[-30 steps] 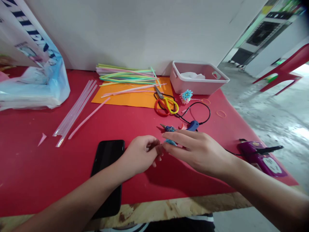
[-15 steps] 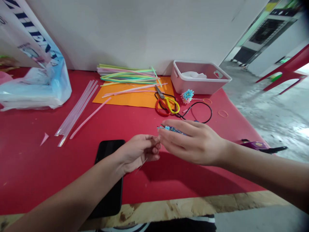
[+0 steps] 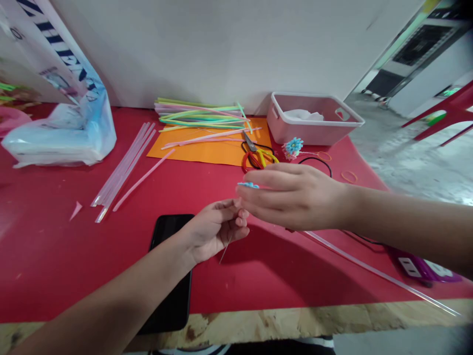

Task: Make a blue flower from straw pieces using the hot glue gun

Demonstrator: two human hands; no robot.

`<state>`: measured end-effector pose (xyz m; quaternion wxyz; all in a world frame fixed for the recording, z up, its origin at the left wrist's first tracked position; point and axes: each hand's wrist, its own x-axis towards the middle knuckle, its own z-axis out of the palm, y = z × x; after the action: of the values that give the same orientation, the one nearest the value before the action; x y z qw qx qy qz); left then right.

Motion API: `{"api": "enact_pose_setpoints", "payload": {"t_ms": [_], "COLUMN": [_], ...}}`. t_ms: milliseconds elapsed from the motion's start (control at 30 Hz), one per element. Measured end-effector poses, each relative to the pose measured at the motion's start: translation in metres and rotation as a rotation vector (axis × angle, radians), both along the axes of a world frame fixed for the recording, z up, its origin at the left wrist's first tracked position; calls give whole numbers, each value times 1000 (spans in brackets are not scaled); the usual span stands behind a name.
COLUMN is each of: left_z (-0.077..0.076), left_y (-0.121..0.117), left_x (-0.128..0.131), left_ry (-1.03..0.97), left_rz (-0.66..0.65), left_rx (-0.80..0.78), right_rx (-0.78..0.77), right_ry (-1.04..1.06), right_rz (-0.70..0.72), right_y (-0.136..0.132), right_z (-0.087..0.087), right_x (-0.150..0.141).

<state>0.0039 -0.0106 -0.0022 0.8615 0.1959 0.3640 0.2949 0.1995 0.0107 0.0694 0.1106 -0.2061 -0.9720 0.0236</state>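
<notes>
My left hand (image 3: 223,227) is closed in a pinch on a thin wire (image 3: 225,250), whose end sticks out below the fingers. Right beside it, my right hand (image 3: 295,195) is curled, palm down, its fingertips meeting the left fingers. A small light-blue flower (image 3: 248,185) shows between the right fingers, mostly covered by them. Out from under the right palm runs a long clear pinkish rod (image 3: 377,273); whether the hand grips it is hidden. Just beyond the right fingers lie scissors (image 3: 258,157) with red and yellow handles.
A pink bin (image 3: 314,130) stands at the back, near a finished-looking blue flower (image 3: 293,146). Coloured pipe cleaners (image 3: 203,118) lie on orange paper (image 3: 192,155). A black phone (image 3: 172,301), clear rods (image 3: 125,167), a plastic bag (image 3: 66,138) and a purple power strip (image 3: 421,266) surround the hands.
My right hand has turned and risen slightly, covering more of the scissors and the blue flower. The clear rod now shows at lower right. The power strip appears lower and further right.
</notes>
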Motion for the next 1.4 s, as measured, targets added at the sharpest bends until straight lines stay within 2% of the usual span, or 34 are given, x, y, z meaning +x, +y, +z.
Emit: {"api": "enact_pose_setpoints", "payload": {"t_ms": [100,167,233,333,367,433,567,667,900,1033,1167,1400], "left_z": [-6,-10,-12,-12,-12,-10,-4,-3,-11,-8,-4,-5], "left_y": [0,0,-1,-4,-5,-7,-9,-8,-2,0,1,-2], "left_x": [1,2,2,2,1,0,0,2,4,2,3,4], "left_ry": [73,114,131,169,195,247,296,323,192,155,115,214], "left_rz": [171,281,355,372,352,291,229,230,420,448,460,397], "left_rx": [282,489,629,738,775,855,983,947,584,459,416,475], "right_rx": [160,171,-16,-485,-587,-650,-568,-546,-461,-364,-248,-309], "right_ry": [234,399,532,676,734,887,1135,1179,1218,1128,1077,968], "right_rz": [-147,-323,-507,-669,-674,-612,-488,-499,-504,-637,-772,-622], "right_y": [-6,-15,-26,-39,-42,-47,-53,-55,-48,-38,-28,-46], "right_z": [-5,-8,-13,-28,-34,-44,-53,-50,-56,-59,-53,-57], "right_x": [-5,-11,-17,-25,-27,-32,-39,-41,-33,-13,9,9]}}
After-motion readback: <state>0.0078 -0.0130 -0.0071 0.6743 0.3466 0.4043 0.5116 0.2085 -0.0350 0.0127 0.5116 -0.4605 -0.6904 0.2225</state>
